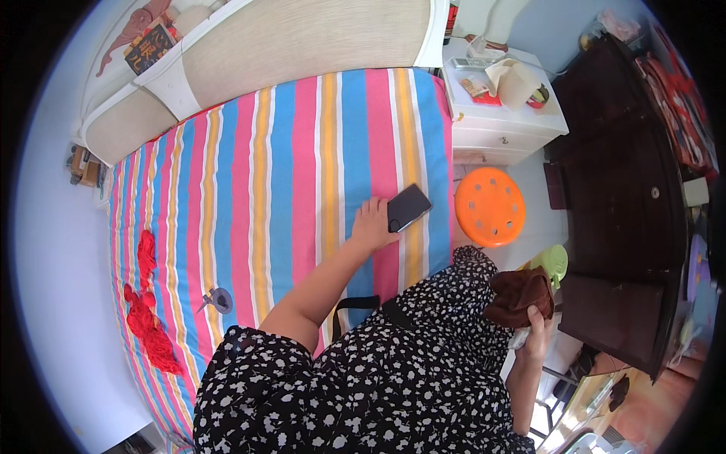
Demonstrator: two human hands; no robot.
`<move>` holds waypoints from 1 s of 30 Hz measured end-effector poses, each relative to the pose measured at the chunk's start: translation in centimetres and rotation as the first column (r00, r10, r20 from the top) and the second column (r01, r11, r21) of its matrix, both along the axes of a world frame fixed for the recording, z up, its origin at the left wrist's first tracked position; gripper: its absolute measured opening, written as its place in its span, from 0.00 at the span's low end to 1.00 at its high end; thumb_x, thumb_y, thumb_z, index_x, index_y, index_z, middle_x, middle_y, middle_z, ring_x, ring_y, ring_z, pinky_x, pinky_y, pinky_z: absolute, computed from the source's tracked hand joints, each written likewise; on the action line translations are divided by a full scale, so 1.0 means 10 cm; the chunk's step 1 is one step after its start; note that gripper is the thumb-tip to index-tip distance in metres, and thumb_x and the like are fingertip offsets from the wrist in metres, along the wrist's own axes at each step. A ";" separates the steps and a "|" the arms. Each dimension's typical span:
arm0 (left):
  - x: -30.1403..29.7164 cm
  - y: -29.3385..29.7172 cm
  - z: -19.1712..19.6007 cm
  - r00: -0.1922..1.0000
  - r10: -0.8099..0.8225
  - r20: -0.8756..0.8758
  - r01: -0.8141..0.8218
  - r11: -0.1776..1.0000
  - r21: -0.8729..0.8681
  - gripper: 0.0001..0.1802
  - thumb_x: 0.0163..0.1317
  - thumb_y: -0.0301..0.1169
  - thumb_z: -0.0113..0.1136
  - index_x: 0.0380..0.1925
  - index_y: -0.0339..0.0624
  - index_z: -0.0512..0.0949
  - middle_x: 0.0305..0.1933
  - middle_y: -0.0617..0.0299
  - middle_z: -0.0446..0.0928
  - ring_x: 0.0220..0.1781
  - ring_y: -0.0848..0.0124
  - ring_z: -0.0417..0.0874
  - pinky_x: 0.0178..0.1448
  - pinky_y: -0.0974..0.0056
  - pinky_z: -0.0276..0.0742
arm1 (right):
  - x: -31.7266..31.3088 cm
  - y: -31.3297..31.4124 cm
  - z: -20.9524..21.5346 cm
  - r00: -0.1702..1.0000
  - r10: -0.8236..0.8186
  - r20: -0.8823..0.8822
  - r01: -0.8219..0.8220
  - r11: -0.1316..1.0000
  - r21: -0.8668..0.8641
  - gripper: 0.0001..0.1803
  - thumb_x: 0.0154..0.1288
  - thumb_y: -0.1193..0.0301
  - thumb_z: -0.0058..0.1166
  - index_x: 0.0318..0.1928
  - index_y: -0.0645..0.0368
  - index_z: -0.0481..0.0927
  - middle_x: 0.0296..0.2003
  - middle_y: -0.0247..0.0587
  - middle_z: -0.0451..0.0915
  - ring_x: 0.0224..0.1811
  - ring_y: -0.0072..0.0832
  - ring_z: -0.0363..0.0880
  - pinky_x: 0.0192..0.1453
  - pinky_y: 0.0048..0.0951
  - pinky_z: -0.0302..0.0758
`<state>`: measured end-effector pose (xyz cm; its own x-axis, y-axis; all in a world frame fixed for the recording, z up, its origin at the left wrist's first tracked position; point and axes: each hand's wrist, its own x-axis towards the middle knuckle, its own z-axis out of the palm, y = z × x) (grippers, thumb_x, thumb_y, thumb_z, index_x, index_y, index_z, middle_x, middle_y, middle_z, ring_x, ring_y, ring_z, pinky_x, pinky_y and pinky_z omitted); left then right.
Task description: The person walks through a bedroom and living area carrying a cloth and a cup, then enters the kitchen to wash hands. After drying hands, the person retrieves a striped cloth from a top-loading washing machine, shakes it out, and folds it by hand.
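My left hand rests on the striped bedsheet, its fingers stretched out. It lies right against the left edge of a dark smartphone, which sits flat on the sheet; the thumb is by the phone's lower end. At the right, my right hand is closed around a bunched brown cloth, held up off the bed. Something small and white shows beneath that hand, too little of it visible to name.
An orange round stool stands between the bed and a dark wooden cabinet. A white nightstand holds several small items. Red fabric and a grey round object with a handle lie on the bed's left. A light-green container is behind the cloth.
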<state>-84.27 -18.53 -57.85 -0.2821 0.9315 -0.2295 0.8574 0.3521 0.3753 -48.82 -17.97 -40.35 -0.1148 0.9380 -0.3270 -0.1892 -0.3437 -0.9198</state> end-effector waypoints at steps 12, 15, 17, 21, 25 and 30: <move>0.16 -0.13 -0.26 0.978 0.206 0.022 -0.207 0.971 0.121 0.45 0.39 0.45 0.74 0.54 0.35 0.64 0.55 0.47 0.65 0.57 0.51 0.65 0.64 0.52 0.62 | 0.08 -0.13 0.00 0.991 0.108 0.073 -0.097 0.985 -0.141 0.32 0.54 0.66 0.61 0.57 0.69 0.69 0.49 0.45 0.78 0.50 0.32 0.77 0.56 0.31 0.73; 0.18 -0.14 -0.15 0.978 0.203 -0.041 -0.198 0.975 0.105 0.44 0.38 0.46 0.74 0.53 0.35 0.66 0.55 0.49 0.65 0.57 0.51 0.65 0.64 0.52 0.61 | 0.03 -0.15 -0.01 0.994 0.112 0.014 -0.111 0.992 -0.057 0.33 0.54 0.66 0.61 0.58 0.69 0.69 0.50 0.44 0.77 0.50 0.31 0.77 0.56 0.30 0.73; 0.18 -0.14 -0.10 0.978 0.197 -0.067 -0.189 0.975 0.114 0.44 0.38 0.46 0.74 0.53 0.36 0.66 0.55 0.50 0.65 0.57 0.52 0.65 0.64 0.52 0.61 | 0.00 -0.16 0.03 0.993 0.116 -0.002 -0.116 0.992 -0.054 0.33 0.53 0.67 0.61 0.59 0.69 0.68 0.50 0.44 0.77 0.50 0.31 0.77 0.56 0.31 0.72; 0.21 -0.21 -0.17 0.974 0.211 -0.085 -0.193 0.963 0.188 0.43 0.39 0.47 0.74 0.52 0.37 0.67 0.55 0.50 0.66 0.57 0.52 0.66 0.63 0.52 0.61 | 0.10 -0.19 -0.07 0.992 0.120 0.026 -0.119 0.991 -0.055 0.34 0.53 0.68 0.60 0.60 0.69 0.67 0.51 0.45 0.77 0.51 0.31 0.77 0.58 0.32 0.72; 0.19 -0.20 -0.16 0.977 0.189 -0.103 -0.172 0.973 0.156 0.43 0.38 0.48 0.74 0.53 0.40 0.67 0.54 0.50 0.66 0.57 0.52 0.67 0.63 0.51 0.62 | 0.08 -0.23 0.02 0.997 0.074 -0.001 -0.074 0.997 -0.026 0.34 0.53 0.69 0.60 0.60 0.70 0.67 0.51 0.45 0.77 0.52 0.32 0.76 0.58 0.32 0.72; -0.31 -0.11 -0.03 0.908 -0.303 -0.290 0.345 0.933 0.104 0.43 0.42 0.43 0.72 0.61 0.47 0.65 0.57 0.53 0.67 0.58 0.54 0.68 0.64 0.47 0.62 | 0.17 -0.24 0.00 0.998 0.070 -0.002 -0.070 0.995 -0.075 0.33 0.53 0.69 0.60 0.59 0.70 0.67 0.51 0.46 0.77 0.51 0.33 0.77 0.57 0.33 0.73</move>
<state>-87.35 -19.67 -58.15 0.0103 0.9992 -0.0394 0.9895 -0.0045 0.1447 -47.16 -20.42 -40.37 -0.1795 0.9004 -0.3963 -0.1619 -0.4244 -0.8909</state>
